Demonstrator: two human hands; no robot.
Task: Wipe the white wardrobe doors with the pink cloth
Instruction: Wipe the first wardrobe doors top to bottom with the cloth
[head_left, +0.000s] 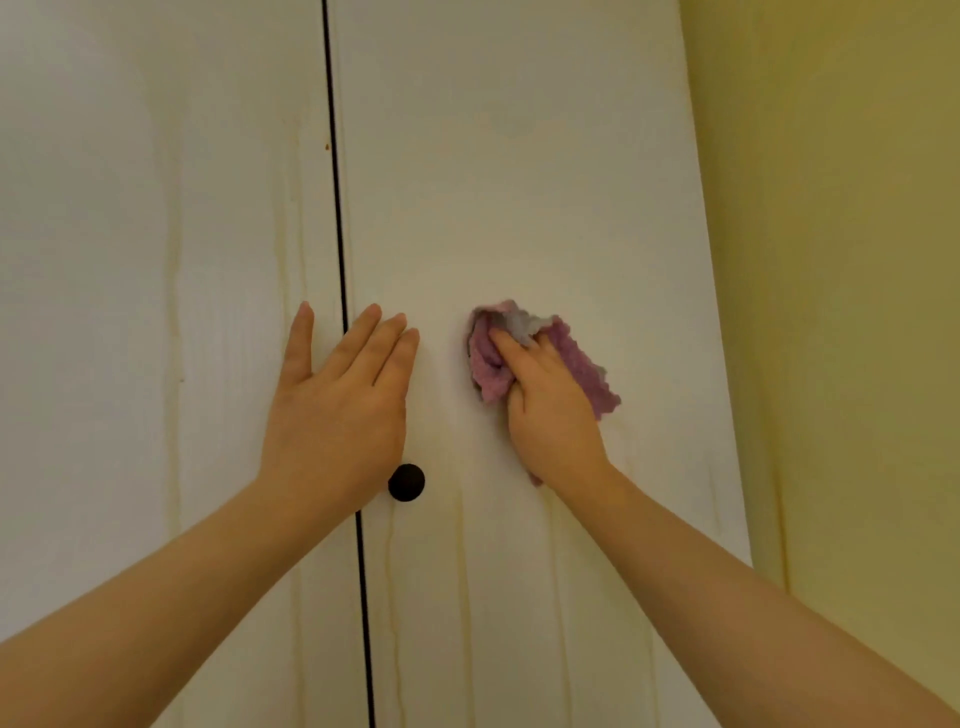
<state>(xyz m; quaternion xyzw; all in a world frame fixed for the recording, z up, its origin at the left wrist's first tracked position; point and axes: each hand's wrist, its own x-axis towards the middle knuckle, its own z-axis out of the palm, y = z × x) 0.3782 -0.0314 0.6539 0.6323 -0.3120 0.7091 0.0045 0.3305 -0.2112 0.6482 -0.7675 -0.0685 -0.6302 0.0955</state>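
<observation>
Two white wardrobe doors fill the view, the left door (156, 260) and the right door (519, 182), split by a dark vertical gap (340, 260). My left hand (337, 400) lies flat with straight fingers across the gap, pressing on both doors. My right hand (545, 400) grips the bunched pink cloth (491, 364) and holds it against the right door at mid height. Part of the cloth sticks out to the right of the hand.
A round black knob (407, 482) sits on the right door just below my left hand. Faint yellowish streaks run down both doors. A yellow-green wall (841, 312) borders the wardrobe's right edge.
</observation>
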